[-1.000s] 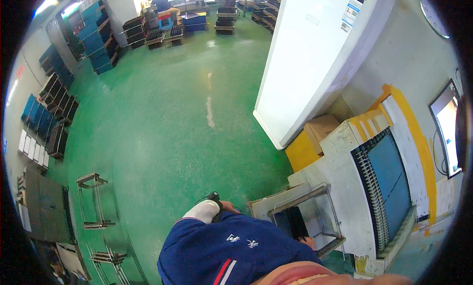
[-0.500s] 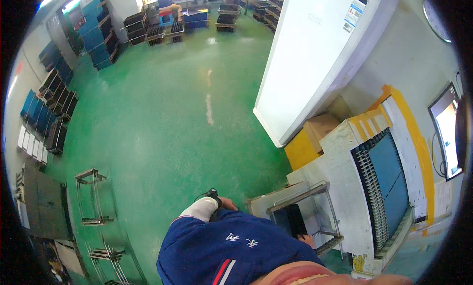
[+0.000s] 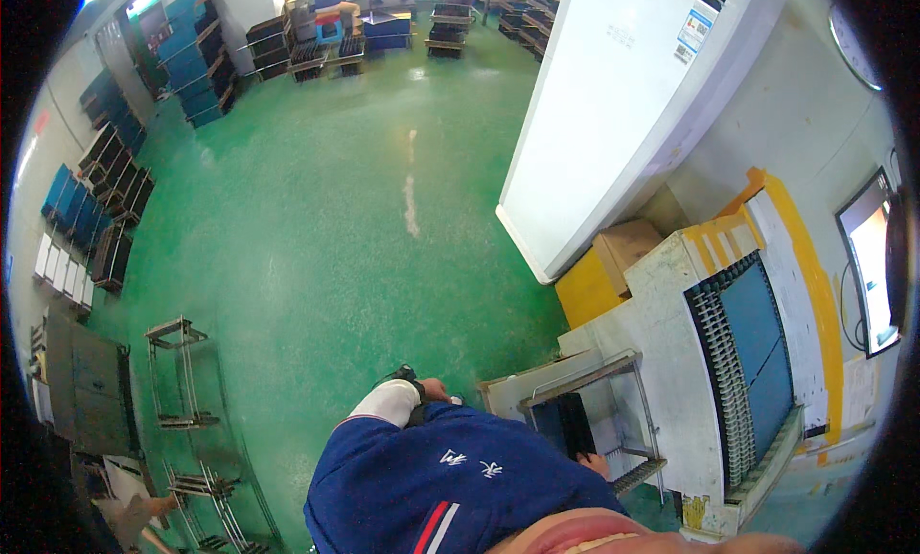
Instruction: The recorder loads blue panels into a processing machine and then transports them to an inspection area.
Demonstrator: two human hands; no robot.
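My left hand [image 3: 434, 390] shows just beyond my blue jacket, below a white sleeve and a black band at the wrist. Its fingers are mostly hidden by the jacket, and nothing shows in it. My right hand [image 3: 594, 463] is at the lower right, with its fingers closed at the edge of a dark flat panel [image 3: 573, 426]. That panel stands tilted in a metal-framed rack [image 3: 640, 401] with slotted rails. Part of the rack is hidden behind my jacket.
Right of the rack stands a white machine [image 3: 661, 295] with a toothed conveyor and blue boards. A tall white cabinet [image 3: 585, 123] stands beyond. Empty metal rack frames [image 3: 180, 377] stand at left. A co-worker's arm [image 3: 134, 518] shows at lower left. Stacked blue racks [image 3: 196, 60] stand farther off.
The view has shifted slightly. A co-worker's arm has come farther in at the lower left, beside the metal frames. My right hand stays at the dark panel.
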